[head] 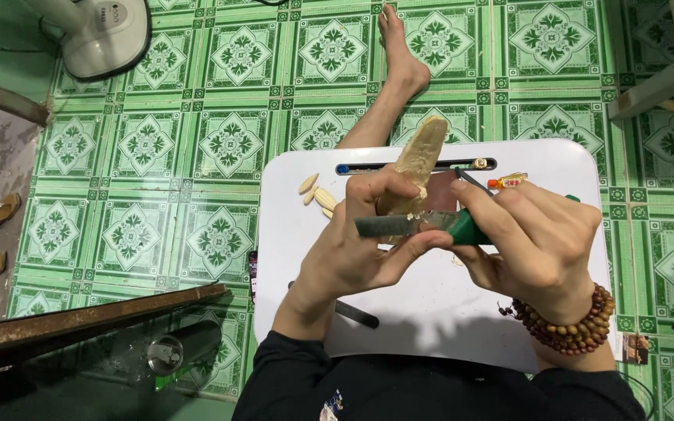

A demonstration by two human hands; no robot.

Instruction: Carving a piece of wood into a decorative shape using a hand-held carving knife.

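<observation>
My left hand (352, 249) is clenched round the lower end of a pale wood piece (421, 156), which stands tilted up and away from me, its broad tip over the far edge of the white tabletop (431, 304). I hold it low so the upper face stays bare for the blade. My left thumb lies under the knife (399, 224), pressing on the flat of the steel, I judge to steady the cut.

My right hand (536, 242) is closed tight on the knife's green handle (468, 228), the blade lying crosswise, pointing left and touching the base of the wood. A bead bracelet (575, 327) sits on that wrist.

Both hands are held above the tabletop, not resting on it, so shavings can fall onto it. A few small pale chips (315, 192) lie near its far left corner. Along the far edge is a groove (399, 167) holding small things, and just beside it a little orange-capped tube (507, 182). A dark flat tool (356, 314) lies on the near side, partly under my left wrist.

My bare foot (401, 54) stretches out on the green tiled floor (196, 156); a fan base (103, 35) stands well apart at the far left.
</observation>
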